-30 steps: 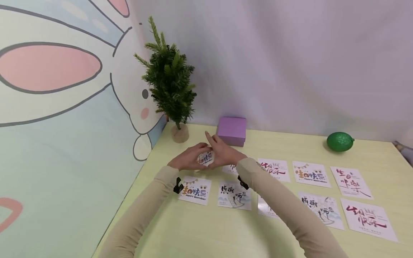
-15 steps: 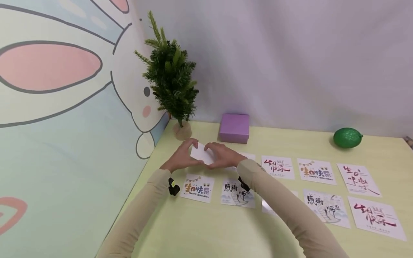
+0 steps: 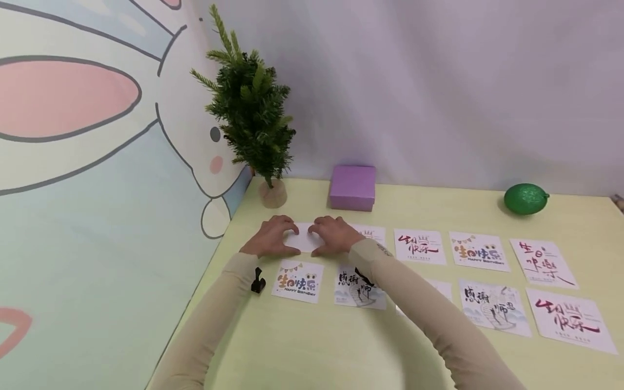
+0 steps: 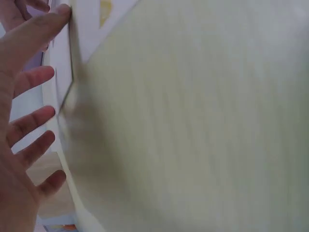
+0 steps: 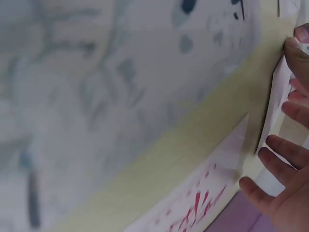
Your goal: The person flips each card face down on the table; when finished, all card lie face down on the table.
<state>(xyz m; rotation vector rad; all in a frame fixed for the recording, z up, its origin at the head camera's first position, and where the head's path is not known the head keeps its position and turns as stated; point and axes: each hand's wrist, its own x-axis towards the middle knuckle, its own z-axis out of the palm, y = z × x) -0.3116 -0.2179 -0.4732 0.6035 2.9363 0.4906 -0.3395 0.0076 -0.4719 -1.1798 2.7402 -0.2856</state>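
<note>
A white card [image 3: 304, 237], its visible face blank, lies at or just above the table in the back row's left end. My left hand [image 3: 271, 238] holds its left side between thumb and fingers. Opposite, my right hand [image 3: 335, 236] holds the right side the same way. In the left wrist view the left thumb [image 4: 46, 26] touches the card's near edge, with the other fingers spread. The right thumb [image 5: 297, 58] meets the same edge in the right wrist view. Directly nearer to me is a Happy Birthday card [image 3: 298, 281].
Several printed cards lie in two rows to the right, including a thank-you card [image 3: 361, 287] and a red-lettered card [image 3: 420, 247]. Behind the hands stand a purple box [image 3: 352, 188] and a small artificial tree [image 3: 255, 114]. A green ornament [image 3: 526, 199] sits at the back right.
The card turned from its printed side to its blank side between my hands. It then came down to the table, and my hands lowered with it.
</note>
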